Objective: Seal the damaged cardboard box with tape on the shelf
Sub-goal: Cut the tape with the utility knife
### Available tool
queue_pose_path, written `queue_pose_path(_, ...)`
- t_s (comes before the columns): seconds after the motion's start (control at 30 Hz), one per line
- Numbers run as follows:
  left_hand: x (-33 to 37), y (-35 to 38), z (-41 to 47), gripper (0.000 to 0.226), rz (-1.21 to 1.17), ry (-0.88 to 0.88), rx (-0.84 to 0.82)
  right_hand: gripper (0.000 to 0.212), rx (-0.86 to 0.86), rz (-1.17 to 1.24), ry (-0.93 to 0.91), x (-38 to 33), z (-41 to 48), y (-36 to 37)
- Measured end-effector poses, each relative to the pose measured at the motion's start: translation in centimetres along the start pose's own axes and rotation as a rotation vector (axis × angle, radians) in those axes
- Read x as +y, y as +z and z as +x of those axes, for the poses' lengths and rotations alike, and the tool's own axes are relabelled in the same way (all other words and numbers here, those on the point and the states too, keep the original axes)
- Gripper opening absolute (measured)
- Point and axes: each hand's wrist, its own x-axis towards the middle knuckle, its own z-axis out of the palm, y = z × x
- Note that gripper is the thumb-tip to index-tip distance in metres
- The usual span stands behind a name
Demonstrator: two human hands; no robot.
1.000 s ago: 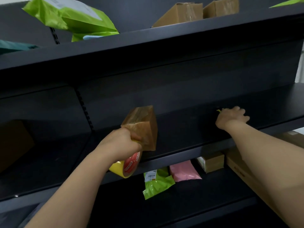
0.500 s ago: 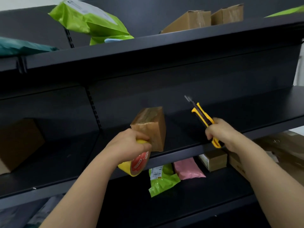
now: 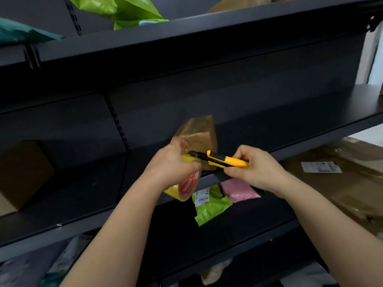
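The small brown cardboard box [image 3: 199,135] stands on the middle board of the dark metal shelf [image 3: 72,183], close to its front edge, its faces glossy with clear tape. Its lower part is hidden behind your hands and the tool.

Your left hand [image 3: 172,168] is clenched round the yellow roll of packing tape with a red label [image 3: 187,187], held just below and in front of the box, the roll hanging past the shelf edge. Your right hand [image 3: 256,171] grips the yellow and black utility knife [image 3: 226,160] by its rear end, fingers curled round the handle. The knife lies nearly level, pointing left, and its dark blade tip sits at the top of the roll, right beside your left thumb. Whether the blade touches tape cannot be told.

On the board below lie a lime-green plastic mailer bag with a white label [image 3: 211,208] and a pink plastic mailer bag [image 3: 239,188], touching each other. To the right a large flat brown cardboard carton [image 3: 342,187] rests. Another brown cardboard box [image 3: 20,175] stands at the far left of the middle board.
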Motion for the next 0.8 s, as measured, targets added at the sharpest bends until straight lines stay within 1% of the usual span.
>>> queue_pose_path(0.07,-0.1,-0.1,0.0,0.054,0.01,0.009,0.002,0.03,0.074,-0.106,-0.024,-0.6,-0.4,0.3)
queue_pose_path(0.13,-0.2,-0.2,-0.1,0.055,0.034,0.014,0.005,0.032,0.134,-0.264,-0.041,-1.2,-0.7,0.5)
queue_pose_path(0.2,-0.4,-0.3,-0.3,0.055,0.097,0.03,0.009,0.03,0.171,-0.431,-0.076,-1.7,-1.0,0.4)
queue_pose_path(0.27,-0.5,-0.3,-0.3,0.055,0.151,0.052,0.017,0.019,0.156,-0.535,-0.136,-1.9,-1.1,0.4)
queue_pose_path(0.3,-0.6,-0.4,-0.3,0.055,0.16,0.057,0.021,0.017,0.113,-0.551,-0.156,-2.0,-1.1,0.5)
queue_pose_path(0.37,-0.8,-0.4,-0.2,0.055,0.165,0.06,0.019,0.02,-0.013,-0.469,-0.153,-2.1,-0.9,0.8)
queue_pose_path(0.43,-0.9,-0.5,-0.1,0.056,0.162,0.061,0.016,0.025,-0.092,-0.253,-0.102,-2.4,-0.7,1.4)
queue_pose_path(0.47,-1.0,-0.4,-0.1,0.057,0.163,0.065,0.016,0.026,-0.103,-0.166,-0.09,-2.6,-0.6,1.7)
queue_pose_path(0.53,-1.1,-0.4,0.0,0.058,0.164,0.071,0.019,0.034,-0.096,-0.13,-0.128,-3.1,-0.6,2.1)
queue_pose_path(0.57,-1.1,-0.4,0.1,0.059,0.163,0.071,0.022,0.038,-0.084,-0.172,-0.17,-3.3,-0.6,2.2)
queue_pose_path(0.63,-1.2,-0.4,0.2,0.059,0.171,0.072,0.027,0.042,-0.034,-0.358,-0.245,-3.7,-0.6,2.3)
queue_pose_path(0.7,-1.3,-0.5,0.3,0.06,0.192,0.081,0.036,0.04,0.015,-0.533,-0.291,-4.2,-0.5,2.4)
queue_pose_path(0.8,-1.6,-0.6,0.3,0.062,0.224,0.093,0.054,0.034,0.028,-0.683,-0.305,-5.3,-0.3,2.2)
